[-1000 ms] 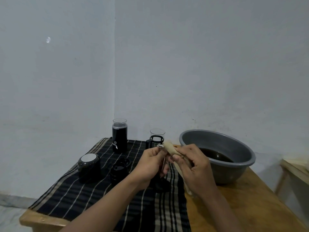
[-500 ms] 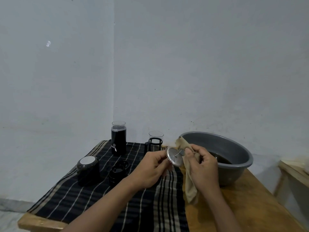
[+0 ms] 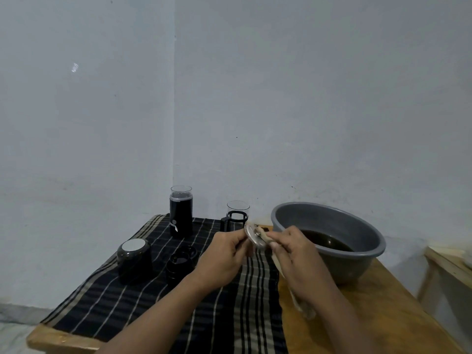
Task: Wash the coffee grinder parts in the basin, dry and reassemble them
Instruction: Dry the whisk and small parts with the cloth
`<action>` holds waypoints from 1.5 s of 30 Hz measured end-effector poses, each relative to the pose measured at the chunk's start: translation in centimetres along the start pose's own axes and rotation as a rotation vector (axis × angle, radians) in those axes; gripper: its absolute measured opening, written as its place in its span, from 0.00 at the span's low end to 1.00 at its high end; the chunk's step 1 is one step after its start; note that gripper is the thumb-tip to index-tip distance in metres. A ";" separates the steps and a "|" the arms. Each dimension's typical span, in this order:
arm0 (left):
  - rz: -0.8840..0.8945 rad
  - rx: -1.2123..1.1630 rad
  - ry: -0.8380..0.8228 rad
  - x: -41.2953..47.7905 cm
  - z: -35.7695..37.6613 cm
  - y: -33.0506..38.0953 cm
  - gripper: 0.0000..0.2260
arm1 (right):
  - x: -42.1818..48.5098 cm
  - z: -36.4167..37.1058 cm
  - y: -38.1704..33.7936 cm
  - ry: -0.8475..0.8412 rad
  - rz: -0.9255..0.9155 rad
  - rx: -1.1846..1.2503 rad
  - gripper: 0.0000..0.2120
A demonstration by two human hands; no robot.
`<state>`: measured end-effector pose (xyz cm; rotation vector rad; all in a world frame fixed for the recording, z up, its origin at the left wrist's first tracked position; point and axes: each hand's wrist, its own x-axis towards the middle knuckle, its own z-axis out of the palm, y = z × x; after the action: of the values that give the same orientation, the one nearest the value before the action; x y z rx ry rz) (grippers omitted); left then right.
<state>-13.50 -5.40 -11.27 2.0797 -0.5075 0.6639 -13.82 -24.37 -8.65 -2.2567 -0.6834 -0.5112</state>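
My left hand pinches a round metal filter disc by its edge, above the striped cloth. My right hand grips a beige rag, pressing its top end against the disc's face while the tail hangs below my wrist. On the right stands the grey basin holding dark water. A black grinder body with a clear top stands at the back, and a glass beaker in a black frame is beside it. A dark lid with a white top and a black ring part lie on the cloth.
A black striped cloth covers the left part of the wooden table. Grey walls meet in a corner behind the table. Another wooden surface shows at the far right edge.
The disc has turned from edge-on to face-on, and both hands have shifted slightly right. The rag's top end has slid along the disc and now shows less above my right hand.
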 end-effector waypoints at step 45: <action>0.002 0.268 0.003 -0.9 -0.2 -0.7 0.11 | 1.2 0.5 -1.0 0.232 0.182 0.364 0.14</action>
<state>-13.80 -4.77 -12.21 2.3280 -0.4377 0.7704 -13.43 -23.05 -7.85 -1.8602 -0.4105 -0.5040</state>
